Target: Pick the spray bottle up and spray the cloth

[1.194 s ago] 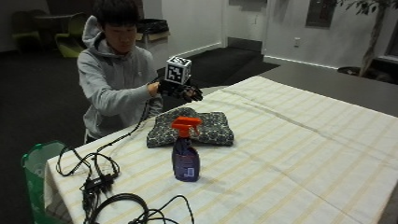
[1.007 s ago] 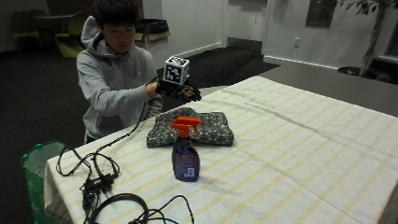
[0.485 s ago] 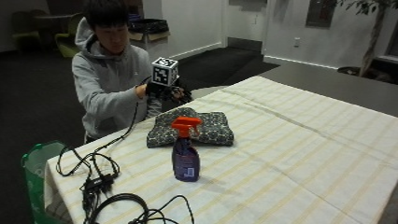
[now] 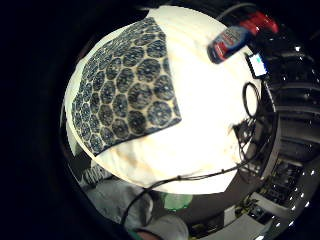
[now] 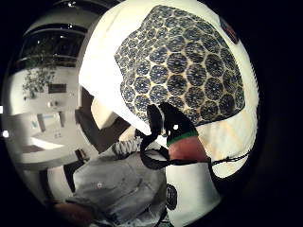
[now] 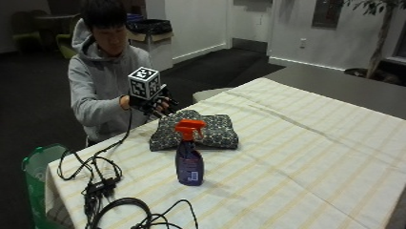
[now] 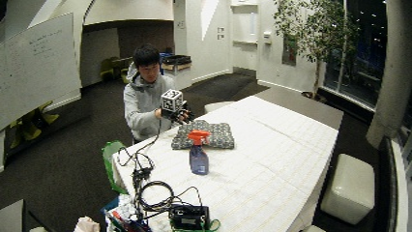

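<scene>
- A person in a grey hooded sweatshirt (image 6: 95, 90) sits at the far-left edge of the bench (image 6: 304, 157), which is covered with a cream cloth with pale yellow stripes.
- The black-gloved right hand (image 6: 152, 104) is raised in the air above that edge of the bench, in front of the person's chest, touching nothing on the bench.
- Its fingers (image 6: 166, 104) look loosely spread and point toward the bench; they hold nothing.
- The blue plastic spray bottle with an orange trigger head (image 6: 189, 160) stands upright on the bench, on its own, near the middle of the left half.
- From the bottle, the folded dark cloth with a pale hexagon pattern (image 6: 209, 131) lies at about 12 o'clock, just behind it in the outside view; I cannot tell whether they touch.
- The gloved hand is at about 11 o'clock from the bottle, beyond the cloth's far-left corner and well apart from the bottle.
- In the little-finger-side palm view the patterned cloth (image 4: 125, 85) lies flat on the bench and the bottle (image 4: 232, 40) stands clear beside it.
- In the thumb-side palm view the cloth (image 5: 184, 66) fills much of the picture beneath the palm.
- Black cables (image 6: 101, 191) lie in loops at the bench's near-left corner, at about 8 o'clock from the bottle.
- A green bag (image 6: 38, 176) hangs beside that corner.
</scene>
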{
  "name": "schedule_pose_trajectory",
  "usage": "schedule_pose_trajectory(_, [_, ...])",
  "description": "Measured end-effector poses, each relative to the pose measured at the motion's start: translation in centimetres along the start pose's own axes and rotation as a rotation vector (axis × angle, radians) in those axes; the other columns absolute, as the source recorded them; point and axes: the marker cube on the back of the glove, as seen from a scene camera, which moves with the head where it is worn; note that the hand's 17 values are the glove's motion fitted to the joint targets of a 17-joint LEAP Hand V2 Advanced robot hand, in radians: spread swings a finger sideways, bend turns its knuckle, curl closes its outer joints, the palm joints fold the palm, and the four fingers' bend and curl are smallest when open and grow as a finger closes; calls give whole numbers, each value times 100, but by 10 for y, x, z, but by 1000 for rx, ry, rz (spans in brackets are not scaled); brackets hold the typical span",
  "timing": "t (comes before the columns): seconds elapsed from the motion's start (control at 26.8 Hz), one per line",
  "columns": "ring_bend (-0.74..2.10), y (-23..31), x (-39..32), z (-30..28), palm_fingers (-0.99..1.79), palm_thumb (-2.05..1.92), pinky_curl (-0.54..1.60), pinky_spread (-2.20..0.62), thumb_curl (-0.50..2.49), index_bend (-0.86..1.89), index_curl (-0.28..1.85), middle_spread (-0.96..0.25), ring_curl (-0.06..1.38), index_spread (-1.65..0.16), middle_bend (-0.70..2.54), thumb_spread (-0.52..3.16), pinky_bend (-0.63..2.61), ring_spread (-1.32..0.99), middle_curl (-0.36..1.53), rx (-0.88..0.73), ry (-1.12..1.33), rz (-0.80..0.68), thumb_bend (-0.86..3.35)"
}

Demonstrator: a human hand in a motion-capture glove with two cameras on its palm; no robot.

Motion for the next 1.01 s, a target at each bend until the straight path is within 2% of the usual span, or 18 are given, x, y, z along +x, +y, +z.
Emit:
schedule_pose_trajectory(0.41, [25,-15,63,-2,8,63,31,25,26,11,20,-1,18,-40,27,105,44,9,28,163,-151,129,3])
schedule_pose_trajectory(0.67, [27,-40,102,-6,6,67,32,25,28,10,18,0,20,-39,31,105,45,9,30,322,-378,171,0])
schedule_pose_trajectory(1.01, [32,-106,148,-16,6,74,33,25,32,8,16,0,23,-38,33,102,47,7,32,508,-768,182,-1])
